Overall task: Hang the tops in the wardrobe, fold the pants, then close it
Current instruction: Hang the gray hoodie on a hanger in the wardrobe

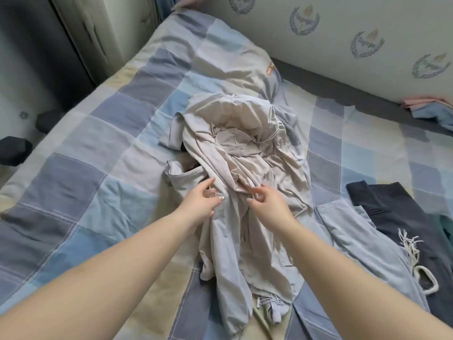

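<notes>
Bed [73, 182]: you're looking at its checked cover.
Beige garment [245, 148]: lying crumpled under your fingers [210, 190].
Blue garment [362, 236]: lying right of them.
Dark garment [404, 217]: lying further right.

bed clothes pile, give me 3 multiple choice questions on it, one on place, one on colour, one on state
1. Where does the beige jacket lie?
A. middle of the checked bed cover
B. on the floor
C. on a hanger

2. What colour are the pants at the right?
A. red
B. dark navy
C. yellow

3. How is the jacket?
A. neatly folded
B. crumpled in a heap
C. hung up

Answers: 1 A, it lies mid-bed between both hands; 2 B, dark cloth beside a light blue garment; 3 B, the left hand and right hand reach into bunched folds.
</notes>
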Action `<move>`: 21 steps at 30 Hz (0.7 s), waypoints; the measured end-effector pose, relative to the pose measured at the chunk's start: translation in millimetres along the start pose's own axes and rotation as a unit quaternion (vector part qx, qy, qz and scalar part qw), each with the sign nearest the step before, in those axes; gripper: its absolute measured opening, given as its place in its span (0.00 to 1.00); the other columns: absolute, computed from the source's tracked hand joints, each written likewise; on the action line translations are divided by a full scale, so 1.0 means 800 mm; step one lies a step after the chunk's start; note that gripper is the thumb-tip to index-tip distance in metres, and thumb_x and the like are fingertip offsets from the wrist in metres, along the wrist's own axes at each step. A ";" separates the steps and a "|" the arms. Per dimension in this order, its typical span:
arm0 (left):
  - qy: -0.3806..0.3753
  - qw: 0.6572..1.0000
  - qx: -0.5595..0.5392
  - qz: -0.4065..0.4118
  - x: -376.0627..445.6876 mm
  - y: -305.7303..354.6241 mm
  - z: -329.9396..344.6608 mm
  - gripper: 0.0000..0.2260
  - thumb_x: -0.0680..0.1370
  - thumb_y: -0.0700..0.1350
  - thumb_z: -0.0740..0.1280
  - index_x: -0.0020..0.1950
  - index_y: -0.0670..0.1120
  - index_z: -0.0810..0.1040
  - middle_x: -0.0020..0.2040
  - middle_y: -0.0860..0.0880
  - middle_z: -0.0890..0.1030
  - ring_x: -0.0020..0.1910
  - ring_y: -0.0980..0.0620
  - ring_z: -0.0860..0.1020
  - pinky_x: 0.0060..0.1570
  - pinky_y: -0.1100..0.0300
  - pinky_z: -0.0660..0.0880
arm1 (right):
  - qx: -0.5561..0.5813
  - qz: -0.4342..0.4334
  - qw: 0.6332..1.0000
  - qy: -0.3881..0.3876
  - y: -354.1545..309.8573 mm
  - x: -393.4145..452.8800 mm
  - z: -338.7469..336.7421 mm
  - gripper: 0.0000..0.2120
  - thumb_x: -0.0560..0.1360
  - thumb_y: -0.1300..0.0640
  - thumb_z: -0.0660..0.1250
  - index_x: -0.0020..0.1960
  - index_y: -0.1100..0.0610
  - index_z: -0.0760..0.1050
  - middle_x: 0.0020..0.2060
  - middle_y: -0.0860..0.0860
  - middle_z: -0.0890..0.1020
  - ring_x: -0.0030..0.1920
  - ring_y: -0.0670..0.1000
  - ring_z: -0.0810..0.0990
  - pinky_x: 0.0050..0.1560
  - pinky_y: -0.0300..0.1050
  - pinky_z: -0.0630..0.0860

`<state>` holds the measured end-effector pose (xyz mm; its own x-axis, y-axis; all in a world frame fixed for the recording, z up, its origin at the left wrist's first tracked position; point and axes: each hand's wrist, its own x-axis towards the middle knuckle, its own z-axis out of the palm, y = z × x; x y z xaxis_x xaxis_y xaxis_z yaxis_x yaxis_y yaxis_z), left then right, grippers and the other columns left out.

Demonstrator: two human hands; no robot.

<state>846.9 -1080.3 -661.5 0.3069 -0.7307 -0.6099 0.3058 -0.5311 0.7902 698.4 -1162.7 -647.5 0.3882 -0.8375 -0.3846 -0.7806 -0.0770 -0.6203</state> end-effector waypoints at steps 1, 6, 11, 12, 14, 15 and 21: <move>-0.007 1.000 -0.009 0.001 0.010 -0.003 0.002 0.27 0.79 0.38 0.64 0.75 0.53 0.61 0.67 0.47 0.70 0.57 0.55 0.72 0.55 0.54 0.71 | 0.000 -0.004 1.000 -0.007 0.001 0.015 0.010 0.20 0.77 0.59 0.63 0.68 0.59 0.70 0.72 0.51 0.65 0.62 0.51 0.76 0.63 0.42 0.69; -0.013 0.998 -0.062 0.010 0.042 -0.023 0.000 0.28 0.79 0.39 0.63 0.75 0.57 0.59 0.53 0.58 0.76 0.46 0.66 0.75 0.58 0.52 0.71 | -0.019 -0.009 0.999 -0.037 0.006 0.076 0.051 0.21 0.76 0.59 0.64 0.69 0.57 0.70 0.70 0.53 0.68 0.63 0.51 0.75 0.65 0.40 0.67; -0.029 0.994 -0.106 -0.016 0.045 -0.029 -0.005 0.15 0.79 0.49 0.64 0.65 0.53 0.70 0.57 0.53 0.80 0.55 0.54 0.78 0.53 0.50 0.76 | 0.193 0.027 0.981 0.007 -0.014 0.046 0.075 0.12 0.73 0.58 0.70 0.56 0.55 0.75 0.48 0.52 0.84 0.52 0.53 0.82 0.58 0.50 0.76; -0.026 0.991 -0.127 -0.030 0.043 -0.027 -0.004 0.15 0.78 0.52 0.66 0.63 0.50 0.71 0.56 0.49 0.81 0.52 0.52 0.80 0.49 0.51 0.77 | 0.263 0.034 0.964 -0.002 -0.024 0.029 0.080 0.14 0.72 0.60 0.70 0.56 0.55 0.73 0.42 0.51 0.83 0.47 0.52 0.83 0.54 0.52 0.78; 0.001 0.984 -0.168 -0.066 0.037 -0.019 -0.003 0.21 0.74 0.56 0.70 0.58 0.43 0.73 0.45 0.42 0.81 0.39 0.46 0.80 0.37 0.56 0.77 | 0.349 0.042 0.935 -0.043 -0.036 -0.009 0.088 0.16 0.74 0.64 0.67 0.59 0.55 0.71 0.31 0.47 0.79 0.34 0.47 0.78 0.41 0.44 0.77; 0.016 0.983 -0.166 -0.080 0.029 -0.011 -0.001 0.21 0.73 0.56 0.71 0.55 0.42 0.74 0.39 0.41 0.79 0.34 0.46 0.78 0.33 0.57 0.75 | 0.355 0.040 0.931 -0.077 -0.041 -0.032 0.085 0.15 0.75 0.66 0.64 0.59 0.54 0.72 0.30 0.46 0.77 0.30 0.44 0.74 0.35 0.38 0.73; 0.065 0.990 -0.105 -0.067 -0.048 0.000 0.001 0.04 0.76 0.36 0.67 0.46 0.36 0.81 0.39 0.40 0.84 0.37 0.44 0.82 0.41 0.51 0.80 | 0.426 0.098 0.887 -0.149 -0.045 -0.125 0.032 0.09 0.74 0.65 0.65 0.48 0.55 0.81 0.28 0.49 0.74 0.23 0.42 0.66 0.26 0.33 0.62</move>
<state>834.3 -1052.5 -637.9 0.3606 -0.5913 -0.7213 0.5282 -0.5080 0.6804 700.1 -1062.6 -604.5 0.4969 -0.5999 -0.6271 -0.2434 0.5972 -0.7642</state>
